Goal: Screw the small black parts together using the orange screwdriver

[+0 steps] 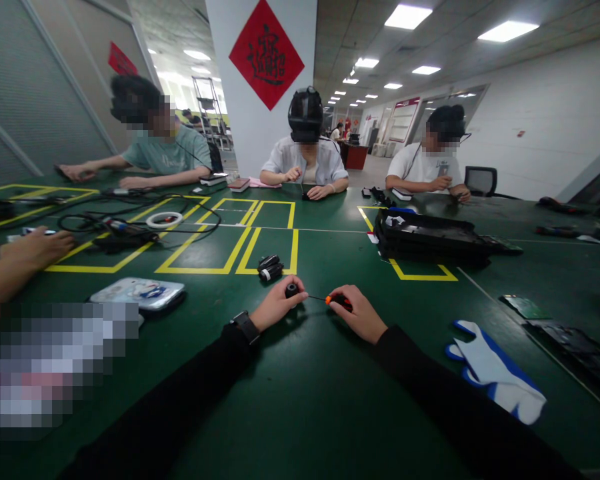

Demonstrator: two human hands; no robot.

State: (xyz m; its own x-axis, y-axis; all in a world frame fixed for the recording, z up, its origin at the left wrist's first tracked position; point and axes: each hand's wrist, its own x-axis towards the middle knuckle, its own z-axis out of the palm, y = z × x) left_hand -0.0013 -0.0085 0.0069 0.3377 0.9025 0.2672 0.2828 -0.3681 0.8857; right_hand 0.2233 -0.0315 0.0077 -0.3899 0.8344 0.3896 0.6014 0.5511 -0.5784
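My left hand (273,307), with a dark watch (245,327) on its wrist, pinches a small black round part (291,291) between thumb and fingers. My right hand (361,313) is closed around a screwdriver (341,302) with an orange and black handle. The thin shaft points left, and its tip meets the left hand's fingertips near the round part; I cannot tell whether it sits in a screw. Just beyond my left hand lies a bundled black cable (270,267) on the green table (300,413).
To the right lie a white-and-blue glove (500,373), a green circuit board (525,307) and a long black housing (430,233). A printed case (137,293) and tangled cables (130,227) are on the left. Three people sit across; another person's hand (35,250) reaches in at left.
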